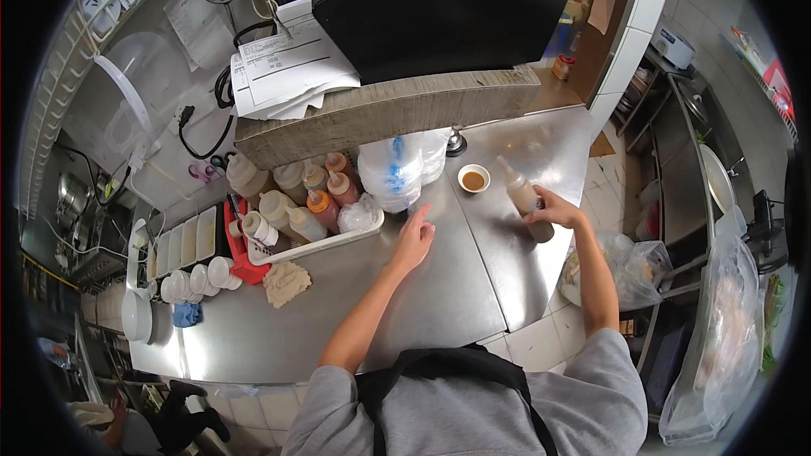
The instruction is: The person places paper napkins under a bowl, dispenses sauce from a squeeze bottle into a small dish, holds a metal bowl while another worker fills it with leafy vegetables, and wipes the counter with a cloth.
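Note:
My right hand (555, 208) is wrapped around a clear squeeze bottle (521, 192) with a pale nozzle, above the right side of the steel counter (439, 274). The bottle leans, its nozzle pointing up and left, and a brownish content shows low in it. Left of the nozzle, apart from it, a small white bowl (474, 170) holds brown sauce. My left hand (415, 241) hovers over or rests on the counter, fingers stretched out and holding nothing. Just beyond it stands a wrapped stack of white plastic (391, 171) with blue print.
A white tray (325, 245) of several squeeze bottles stands at the left, beside a beige cloth (287, 284) and stacked white cups (221, 274). A raised ledge (389, 107) with papers runs along the back. Another person (135, 426) is at lower left.

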Demonstrator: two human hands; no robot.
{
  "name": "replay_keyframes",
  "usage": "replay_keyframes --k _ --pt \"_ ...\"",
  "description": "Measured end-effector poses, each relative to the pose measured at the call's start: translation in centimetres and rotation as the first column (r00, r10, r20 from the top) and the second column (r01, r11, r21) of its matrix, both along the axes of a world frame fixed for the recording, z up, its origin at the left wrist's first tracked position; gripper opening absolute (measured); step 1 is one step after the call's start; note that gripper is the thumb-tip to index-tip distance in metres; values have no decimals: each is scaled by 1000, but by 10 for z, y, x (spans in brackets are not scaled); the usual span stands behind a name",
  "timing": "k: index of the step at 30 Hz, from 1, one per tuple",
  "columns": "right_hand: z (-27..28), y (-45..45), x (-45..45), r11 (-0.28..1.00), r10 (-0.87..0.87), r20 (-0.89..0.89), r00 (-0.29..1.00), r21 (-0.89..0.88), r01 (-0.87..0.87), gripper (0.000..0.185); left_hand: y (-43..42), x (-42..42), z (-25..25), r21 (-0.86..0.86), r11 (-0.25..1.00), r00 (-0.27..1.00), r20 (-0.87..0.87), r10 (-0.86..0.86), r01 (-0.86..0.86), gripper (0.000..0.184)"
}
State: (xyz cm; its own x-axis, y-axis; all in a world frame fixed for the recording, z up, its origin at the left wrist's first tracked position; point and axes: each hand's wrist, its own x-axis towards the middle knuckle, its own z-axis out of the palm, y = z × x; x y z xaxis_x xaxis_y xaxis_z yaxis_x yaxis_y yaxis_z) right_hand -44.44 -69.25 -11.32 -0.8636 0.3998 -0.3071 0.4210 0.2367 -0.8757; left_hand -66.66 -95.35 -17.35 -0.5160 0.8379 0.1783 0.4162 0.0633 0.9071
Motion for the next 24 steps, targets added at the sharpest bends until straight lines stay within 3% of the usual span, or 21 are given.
replay_keyframes --k 2,3,7,14,24 --pt "-1 -4 5 986 -96 -209 973 -157 64 65 0 0 3 3 1000 1000 -8 9 -9 45" --pt "-3 -9 7 962 -159 -221 962 -255 101 66 -1 1 3 3 1000 1000 -12 17 -17 45" --pt "-6 -14 4 996 -60 -108 992 -79 51 70 -4 6 3 37 999 1000 -9 16 -16 45" --pt "18 -4 -13 918 36 423 905 345 -198 73 -14 -2 7 43 998 999 8 36 -37 46" --pt "35 12 -42 800 57 648 760 426 -423 71 -21 -5 6 60 997 999 20 46 -47 47"
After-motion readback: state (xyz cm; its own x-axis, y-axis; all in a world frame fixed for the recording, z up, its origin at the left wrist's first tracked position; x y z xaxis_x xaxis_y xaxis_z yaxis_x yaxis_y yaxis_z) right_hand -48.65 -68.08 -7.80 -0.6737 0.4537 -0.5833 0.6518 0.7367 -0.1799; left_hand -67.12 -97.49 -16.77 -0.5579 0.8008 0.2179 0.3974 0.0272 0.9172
